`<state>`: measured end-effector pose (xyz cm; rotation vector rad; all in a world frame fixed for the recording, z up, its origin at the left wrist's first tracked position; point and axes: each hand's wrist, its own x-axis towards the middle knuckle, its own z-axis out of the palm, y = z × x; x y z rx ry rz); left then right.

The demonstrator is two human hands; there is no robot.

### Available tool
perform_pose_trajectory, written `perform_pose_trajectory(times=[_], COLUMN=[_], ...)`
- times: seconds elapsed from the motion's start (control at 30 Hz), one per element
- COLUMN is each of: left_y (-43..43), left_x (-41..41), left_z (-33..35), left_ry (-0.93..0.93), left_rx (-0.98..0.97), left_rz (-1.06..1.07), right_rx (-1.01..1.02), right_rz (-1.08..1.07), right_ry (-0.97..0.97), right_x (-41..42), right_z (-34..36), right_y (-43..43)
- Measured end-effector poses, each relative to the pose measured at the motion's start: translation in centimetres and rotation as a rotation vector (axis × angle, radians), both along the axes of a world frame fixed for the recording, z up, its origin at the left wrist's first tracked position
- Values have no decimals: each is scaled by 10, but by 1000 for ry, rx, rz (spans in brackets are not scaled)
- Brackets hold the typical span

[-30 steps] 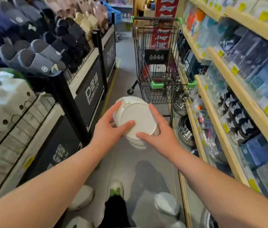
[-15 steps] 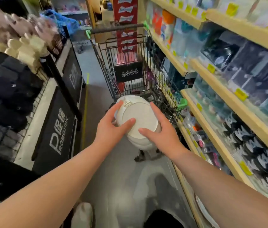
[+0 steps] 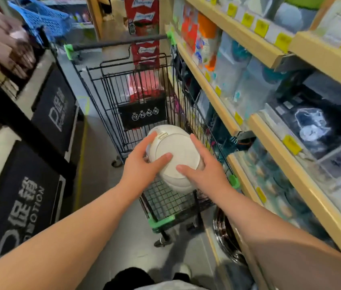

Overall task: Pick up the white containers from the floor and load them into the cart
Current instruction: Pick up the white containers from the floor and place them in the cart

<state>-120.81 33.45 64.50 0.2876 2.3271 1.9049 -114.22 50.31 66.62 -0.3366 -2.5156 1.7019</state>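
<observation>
As a person stands in a shop aisle, the left hand and right hand grip a white container from either side, thumbs laid across its flat face, holding it tilted above the near end of the wire cart. The cart stands at 12 o'clock from the person, with stocked shelves at 3 o'clock and black promotion signs at 9 o'clock.
</observation>
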Motion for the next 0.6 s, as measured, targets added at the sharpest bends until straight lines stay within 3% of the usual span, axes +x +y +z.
perform_pose_trajectory(times=[0.23,0.47,0.6], left_y=[22,46,64], left_x=[-123,-245,-294], left_z=[-35,-87,-126], left_ry=[-72,-155,-198], left_rx=[-50,-197,-253], left_rz=[-52,-193,-237], right_rx=[-55,14,-42], right_rz=[-68,-273,-354], right_ry=[-94,-267,-270], right_x=[-114,-219,-267], right_z=[-29,-79,-124], right_y=[16,23,30])
